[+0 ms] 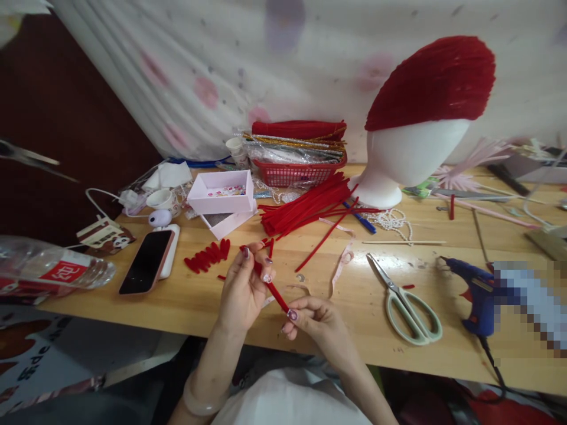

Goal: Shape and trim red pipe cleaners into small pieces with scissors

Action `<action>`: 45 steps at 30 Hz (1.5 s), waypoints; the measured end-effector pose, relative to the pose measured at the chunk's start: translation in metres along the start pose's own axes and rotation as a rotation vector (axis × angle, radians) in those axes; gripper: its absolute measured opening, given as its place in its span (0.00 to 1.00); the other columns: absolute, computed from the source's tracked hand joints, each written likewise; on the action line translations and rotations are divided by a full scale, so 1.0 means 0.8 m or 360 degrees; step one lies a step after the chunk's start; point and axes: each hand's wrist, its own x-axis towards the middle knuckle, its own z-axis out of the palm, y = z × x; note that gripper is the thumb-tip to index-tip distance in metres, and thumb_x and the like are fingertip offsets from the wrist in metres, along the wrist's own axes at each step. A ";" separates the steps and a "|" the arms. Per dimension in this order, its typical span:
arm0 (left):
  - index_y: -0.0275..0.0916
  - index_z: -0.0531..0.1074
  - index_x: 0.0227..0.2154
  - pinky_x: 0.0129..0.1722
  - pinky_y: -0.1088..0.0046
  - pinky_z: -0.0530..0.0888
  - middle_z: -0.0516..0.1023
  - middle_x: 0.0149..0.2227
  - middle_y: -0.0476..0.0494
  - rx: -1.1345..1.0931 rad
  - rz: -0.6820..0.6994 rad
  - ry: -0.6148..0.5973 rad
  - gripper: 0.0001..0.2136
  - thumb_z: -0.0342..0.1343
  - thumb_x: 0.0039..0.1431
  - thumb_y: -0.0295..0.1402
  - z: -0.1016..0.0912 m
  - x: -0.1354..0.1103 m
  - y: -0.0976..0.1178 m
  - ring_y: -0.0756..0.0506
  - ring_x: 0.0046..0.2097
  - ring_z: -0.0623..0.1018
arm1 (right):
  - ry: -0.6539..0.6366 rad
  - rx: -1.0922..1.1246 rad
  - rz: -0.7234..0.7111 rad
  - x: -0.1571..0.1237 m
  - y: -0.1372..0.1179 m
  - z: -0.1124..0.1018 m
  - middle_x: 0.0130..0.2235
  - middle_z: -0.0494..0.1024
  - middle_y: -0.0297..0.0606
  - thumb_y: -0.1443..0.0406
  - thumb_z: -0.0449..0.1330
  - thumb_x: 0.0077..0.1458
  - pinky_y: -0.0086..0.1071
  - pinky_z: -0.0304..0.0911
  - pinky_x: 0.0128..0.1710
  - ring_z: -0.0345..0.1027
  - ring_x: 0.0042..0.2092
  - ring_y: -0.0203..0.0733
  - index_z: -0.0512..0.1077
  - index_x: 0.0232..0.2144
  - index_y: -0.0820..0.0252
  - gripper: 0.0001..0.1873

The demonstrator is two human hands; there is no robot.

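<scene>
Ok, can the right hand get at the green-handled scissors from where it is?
Probably yes: the green-handled scissors lie to its right on the wooden tabletop, with nothing visible between. But the right hand pinches a red pipe cleaner, so it would likely need to let go first.

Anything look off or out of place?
Mainly the glue gun at right: a blocky pixelated patch covers its rear, so that part is unreadable. The white bead string is also bunched in a loose tangle.
</scene>
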 end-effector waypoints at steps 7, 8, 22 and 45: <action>0.36 0.76 0.31 0.23 0.83 0.67 0.74 0.24 0.51 -0.0209 -0.0148 0.0073 0.06 0.57 0.63 0.27 0.006 -0.001 0.000 0.57 0.21 0.68 | -0.0015 0.0060 -0.0161 -0.007 -0.004 -0.001 0.23 0.83 0.35 0.59 0.73 0.46 0.25 0.71 0.28 0.75 0.22 0.33 0.75 0.36 0.61 0.17; 0.36 0.75 0.32 0.22 0.84 0.66 0.73 0.24 0.52 -0.0286 -0.0181 0.0097 0.08 0.53 0.66 0.26 0.007 0.000 0.003 0.58 0.21 0.67 | -0.0022 0.0071 -0.0177 -0.009 -0.003 -0.002 0.24 0.84 0.35 0.60 0.73 0.46 0.25 0.71 0.28 0.76 0.23 0.33 0.75 0.36 0.61 0.17; 0.37 0.73 0.34 0.24 0.81 0.67 0.73 0.24 0.52 -0.0621 -0.0154 0.0380 0.21 0.34 0.73 0.30 0.019 0.003 0.015 0.56 0.22 0.69 | 0.0087 -0.0551 -0.0527 -0.017 0.001 0.003 0.35 0.82 0.39 0.55 0.65 0.57 0.27 0.71 0.31 0.76 0.34 0.38 0.75 0.41 0.57 0.14; 0.35 0.76 0.32 0.28 0.80 0.69 0.65 0.24 0.52 -0.0683 -0.0257 0.0318 0.24 0.34 0.73 0.32 0.002 -0.009 0.008 0.56 0.24 0.68 | -0.0169 -0.0129 0.0101 -0.009 0.018 0.017 0.08 0.56 0.22 0.36 0.54 0.53 0.22 0.40 0.12 0.45 0.10 0.26 0.58 0.16 0.57 0.34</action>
